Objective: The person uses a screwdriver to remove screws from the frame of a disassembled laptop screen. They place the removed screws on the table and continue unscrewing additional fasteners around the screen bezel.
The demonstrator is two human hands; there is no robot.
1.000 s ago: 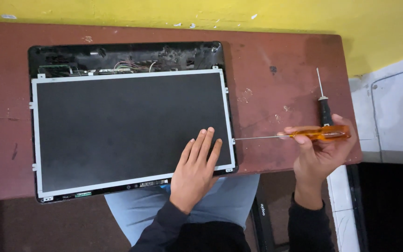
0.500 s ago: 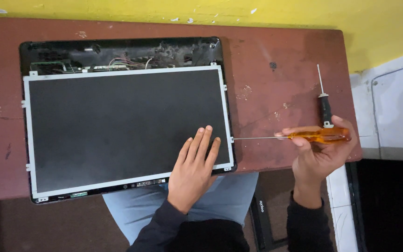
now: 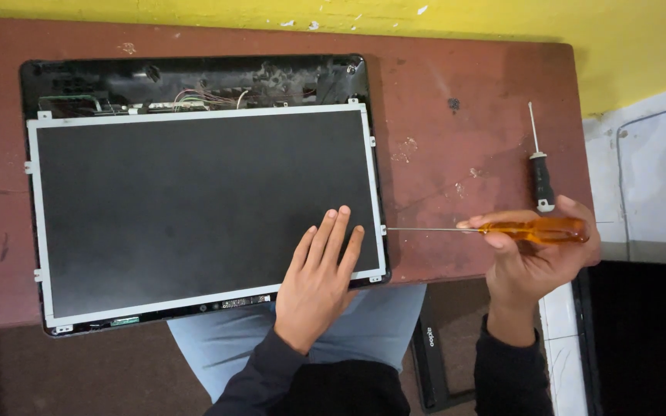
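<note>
A bare dark display panel [image 3: 194,208] in a thin metal frame lies in an opened black laptop lid [image 3: 194,77], with wires showing along the lid's top. My left hand [image 3: 319,281] rests flat on the panel's lower right corner, fingers together. My right hand [image 3: 537,258] grips an orange-handled screwdriver [image 3: 533,229] held level; its long thin shaft points left and its tip touches the small bracket on the panel's right edge.
A second screwdriver [image 3: 541,173] with a black handle lies on the reddish-brown table [image 3: 464,115] just above my right hand. A yellow wall runs behind the table. White floor tiles [image 3: 649,177] lie at the right, and my jeans-clad lap is below the table's edge.
The view has shifted slightly, so the laptop sits a little further left and lower in the frame. Both hands and the orange screwdriver hold the same pose against the panel.
</note>
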